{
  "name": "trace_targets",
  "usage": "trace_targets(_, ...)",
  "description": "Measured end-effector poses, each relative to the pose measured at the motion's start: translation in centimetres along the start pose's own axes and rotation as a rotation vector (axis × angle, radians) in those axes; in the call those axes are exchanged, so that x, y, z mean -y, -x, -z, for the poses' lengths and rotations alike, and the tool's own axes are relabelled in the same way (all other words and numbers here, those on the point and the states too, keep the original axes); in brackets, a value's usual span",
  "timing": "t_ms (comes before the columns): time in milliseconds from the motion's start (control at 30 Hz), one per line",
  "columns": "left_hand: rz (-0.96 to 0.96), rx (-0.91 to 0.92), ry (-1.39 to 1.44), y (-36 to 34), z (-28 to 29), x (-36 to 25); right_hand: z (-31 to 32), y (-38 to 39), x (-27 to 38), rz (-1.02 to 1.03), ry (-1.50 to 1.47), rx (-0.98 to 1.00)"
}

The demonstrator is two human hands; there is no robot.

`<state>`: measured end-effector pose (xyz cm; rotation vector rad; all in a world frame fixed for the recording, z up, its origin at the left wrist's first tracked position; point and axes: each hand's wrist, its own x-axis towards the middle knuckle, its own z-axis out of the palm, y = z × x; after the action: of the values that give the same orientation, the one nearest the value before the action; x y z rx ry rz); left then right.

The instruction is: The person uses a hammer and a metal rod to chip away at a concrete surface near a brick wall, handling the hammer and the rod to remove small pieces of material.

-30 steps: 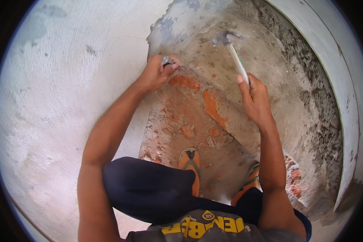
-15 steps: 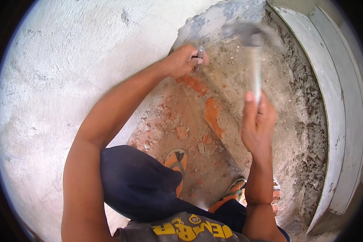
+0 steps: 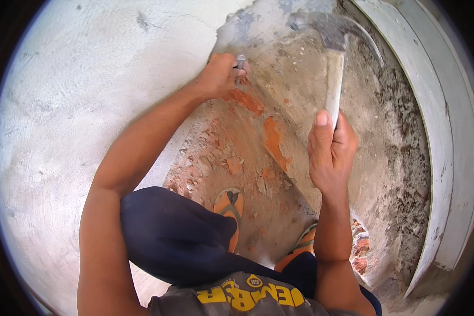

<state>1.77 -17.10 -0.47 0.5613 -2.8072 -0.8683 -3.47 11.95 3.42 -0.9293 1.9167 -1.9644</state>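
Observation:
My left hand [image 3: 224,75] is closed round a short metal chisel [image 3: 240,62], held upright near the edge of the white plaster. The chisel's lower end is partly hidden by my fingers. In my right hand [image 3: 333,150] is a claw hammer [image 3: 333,79], gripped by its pale handle with the thumb along it. Its grey metal head stands raised to the right of the chisel, apart from it. Just below my left hand, orange-red brick [image 3: 246,101] shows through the chipped grey surface.
A white plastered wall [image 3: 73,121] fills the left. Broken brick pieces [image 3: 234,165] and dust lie by my sandalled feet [image 3: 229,208]. On the right, a strip of rough mortar [image 3: 405,174] runs beside a curved pale frame [image 3: 429,105]. More exposed brick [image 3: 361,245] shows near my right forearm.
The hammer, blurred before, now shows sharply, its head tilted a little and slightly higher. My left hand with the chisel appears slightly farther left, as the whole view has shifted somewhat.

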Motion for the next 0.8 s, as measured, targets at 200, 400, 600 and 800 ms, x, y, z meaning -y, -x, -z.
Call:
trace_targets(200, -0.284, -0.049, -0.034, 0.3, -1.2, 2.1, 0.0, -0.1, 0.6, 0.15, 0.069, 0.0)
trace_targets(400, -0.147, -0.04, -0.053, 0.5, -1.4, 0.5, -0.4, -0.5, -3.2, -0.082, 0.345, 0.27)
trace_targets(600, -0.279, -0.017, -0.01, 0.6, -1.0, 1.4, -0.4, -0.3, 1.0, 0.032, 0.16, 0.118)
trace_targets(800, -0.224, 0.01, 0.078, -0.5, -1.4, 1.1, -0.7, -0.2, -2.2, 0.068, 0.263, 0.096)
